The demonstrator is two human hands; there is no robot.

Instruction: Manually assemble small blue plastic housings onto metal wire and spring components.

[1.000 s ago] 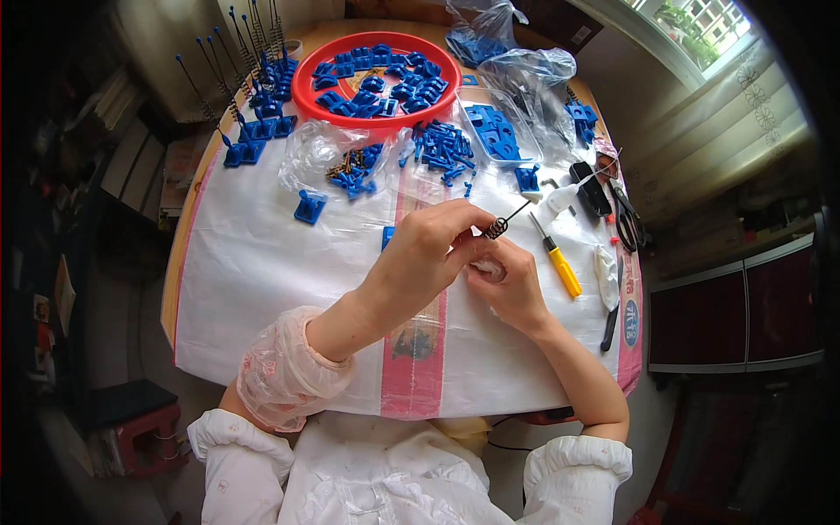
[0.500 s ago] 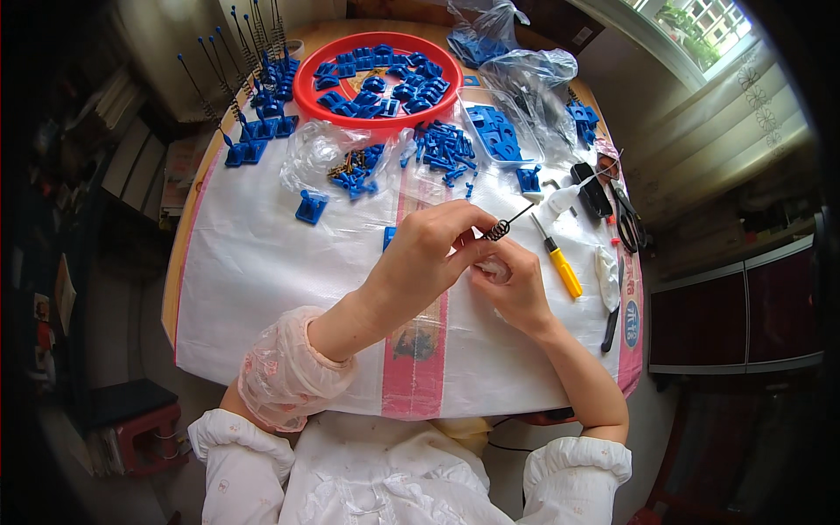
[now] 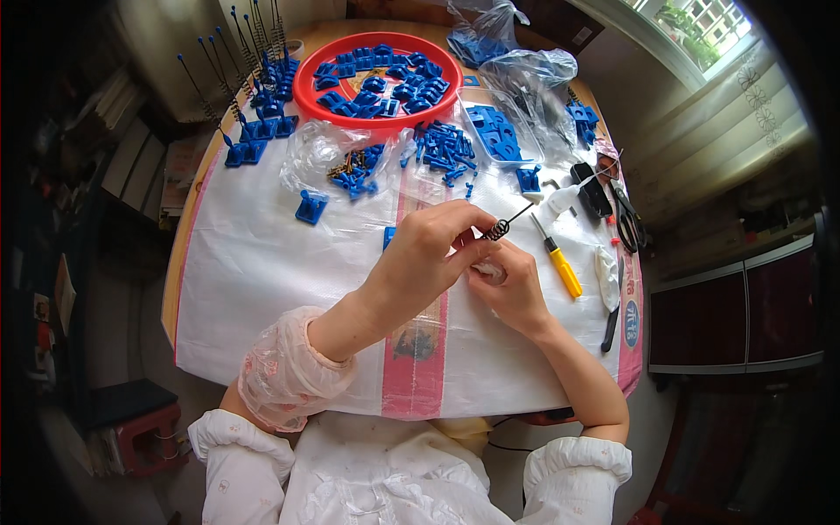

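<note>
Left hand [image 3: 429, 254] pinches a thin dark metal rod with a small coiled spring [image 3: 500, 229]; long axis runs up-right, away from the fingers. Right hand [image 3: 512, 284] sits just below it, fingers closed on something small and pale, can't tell what. Yellow-handled screwdriver [image 3: 560, 262] lies right on the white-covered worktop [image 3: 262, 289].

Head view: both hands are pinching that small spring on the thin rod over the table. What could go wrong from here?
1. The small coiled spring, pinched only by the fingertips of the left hand and right hand, might slip off the thin rod and be lost.
2. The yellow-handled screwdriver lies loose beside the right hand; a nudge could roll it.
</note>
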